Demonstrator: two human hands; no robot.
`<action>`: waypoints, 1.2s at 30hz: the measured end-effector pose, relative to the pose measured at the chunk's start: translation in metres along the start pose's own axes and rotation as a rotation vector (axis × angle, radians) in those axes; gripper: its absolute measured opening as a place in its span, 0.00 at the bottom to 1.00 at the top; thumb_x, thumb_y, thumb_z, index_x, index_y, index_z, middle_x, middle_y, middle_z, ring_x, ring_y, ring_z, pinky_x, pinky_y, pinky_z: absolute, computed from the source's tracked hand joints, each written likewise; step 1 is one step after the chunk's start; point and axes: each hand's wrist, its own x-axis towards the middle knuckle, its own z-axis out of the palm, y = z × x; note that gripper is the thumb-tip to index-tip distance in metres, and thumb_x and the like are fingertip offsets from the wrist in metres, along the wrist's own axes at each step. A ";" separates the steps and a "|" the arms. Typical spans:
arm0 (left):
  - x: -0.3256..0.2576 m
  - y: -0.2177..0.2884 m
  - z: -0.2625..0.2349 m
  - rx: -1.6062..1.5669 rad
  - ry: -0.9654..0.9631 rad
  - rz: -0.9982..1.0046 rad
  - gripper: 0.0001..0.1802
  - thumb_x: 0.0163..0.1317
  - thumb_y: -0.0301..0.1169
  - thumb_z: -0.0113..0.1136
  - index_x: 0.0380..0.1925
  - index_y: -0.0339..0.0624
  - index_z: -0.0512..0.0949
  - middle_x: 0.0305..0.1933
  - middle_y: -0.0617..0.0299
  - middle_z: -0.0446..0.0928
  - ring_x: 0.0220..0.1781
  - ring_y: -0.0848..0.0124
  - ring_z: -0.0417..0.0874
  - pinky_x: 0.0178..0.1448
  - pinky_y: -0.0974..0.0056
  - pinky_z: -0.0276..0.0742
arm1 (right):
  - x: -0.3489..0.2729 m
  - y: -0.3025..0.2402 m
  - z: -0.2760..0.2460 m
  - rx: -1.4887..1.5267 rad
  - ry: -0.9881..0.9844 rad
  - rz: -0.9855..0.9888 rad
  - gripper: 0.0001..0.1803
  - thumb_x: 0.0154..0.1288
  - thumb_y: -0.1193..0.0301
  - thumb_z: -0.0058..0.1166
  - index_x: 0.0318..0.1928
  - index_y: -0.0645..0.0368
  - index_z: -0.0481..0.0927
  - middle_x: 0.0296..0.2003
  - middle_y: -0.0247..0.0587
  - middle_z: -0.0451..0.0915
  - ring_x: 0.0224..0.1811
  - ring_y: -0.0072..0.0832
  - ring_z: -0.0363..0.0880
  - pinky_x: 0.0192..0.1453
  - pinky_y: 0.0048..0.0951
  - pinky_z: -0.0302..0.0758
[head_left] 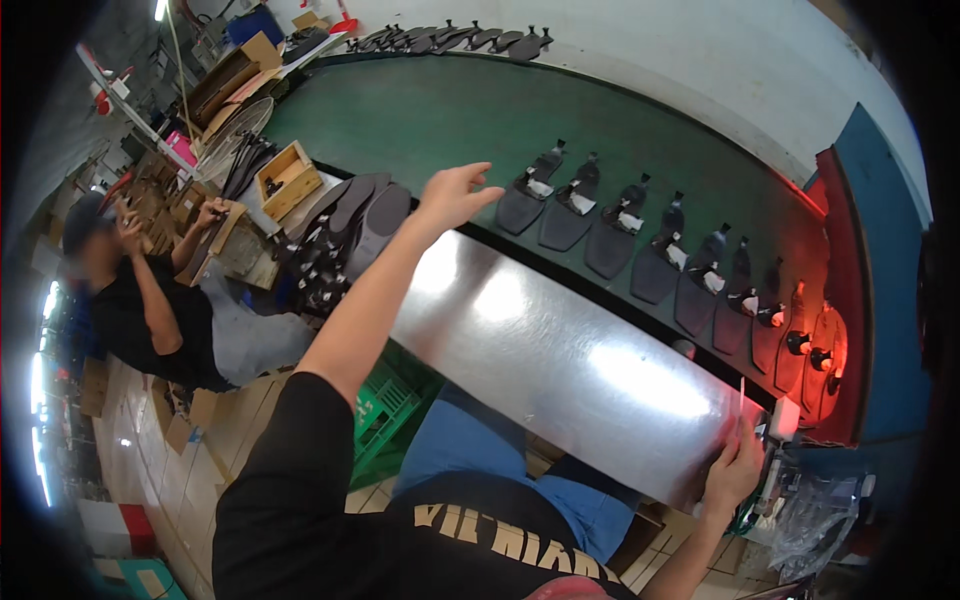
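Note:
My left hand [455, 203] reaches over the near edge of a green conveyor belt [420, 130], its fingers stretched and holding nothing. Beside its fingertips lies the first of several dark sandal soles [520, 207], set in a row along the belt; white patches show on many of them. Low at the right, my right hand [735, 468] is closed around a thin pale stick [742, 395] that points up. What end the stick has is too small to tell. Between the hands runs a shiny metal tabletop [530, 330].
Red light falls on the soles beside a red and blue housing [870, 290] at the right. Dark soles are piled [380, 215] near a wooden box [288, 180]. A co-worker [170, 300] sits at the left. Below stands a green plastic stool [380, 405]; a clear plastic bag [815, 520] hangs right.

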 end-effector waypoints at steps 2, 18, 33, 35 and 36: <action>0.034 -0.022 0.042 0.109 0.034 0.020 0.30 0.60 0.47 0.61 0.58 0.41 0.74 0.59 0.51 0.75 0.58 0.59 0.77 0.59 0.59 0.72 | 0.002 -0.012 -0.005 0.019 -0.055 0.034 0.20 0.64 0.73 0.50 0.57 0.52 0.76 0.38 0.46 0.76 0.43 0.45 0.75 0.45 0.42 0.72; 0.035 -0.026 0.111 0.123 0.332 0.180 0.15 0.57 0.38 0.65 0.40 0.41 0.79 0.42 0.51 0.78 0.40 0.52 0.80 0.53 0.53 0.74 | 0.001 -0.031 -0.014 -0.006 0.119 0.014 0.22 0.60 0.76 0.53 0.57 0.55 0.76 0.53 0.51 0.70 0.51 0.45 0.68 0.53 0.41 0.68; -0.163 0.128 0.015 -1.149 -0.521 -0.368 0.12 0.52 0.18 0.65 0.39 0.35 0.81 0.48 0.54 0.80 0.45 0.73 0.81 0.50 0.68 0.77 | -0.006 -0.163 0.002 2.106 -0.580 0.147 0.36 0.53 0.59 0.69 0.55 0.59 0.63 0.67 0.56 0.58 0.73 0.45 0.53 0.73 0.48 0.54; -0.201 0.124 0.028 -1.335 -0.657 -0.249 0.12 0.52 0.17 0.64 0.39 0.35 0.81 0.50 0.50 0.80 0.47 0.70 0.81 0.54 0.66 0.77 | -0.001 -0.189 -0.011 2.137 -0.475 0.174 0.35 0.55 0.66 0.66 0.59 0.66 0.66 0.58 0.54 0.70 0.66 0.42 0.66 0.72 0.50 0.56; -0.211 0.123 0.032 -1.400 -0.671 -0.246 0.16 0.55 0.17 0.65 0.45 0.34 0.81 0.45 0.58 0.82 0.45 0.73 0.82 0.52 0.69 0.78 | -0.002 -0.183 -0.012 2.126 -0.476 0.108 0.30 0.54 0.69 0.65 0.56 0.66 0.69 0.52 0.51 0.73 0.60 0.40 0.71 0.71 0.50 0.59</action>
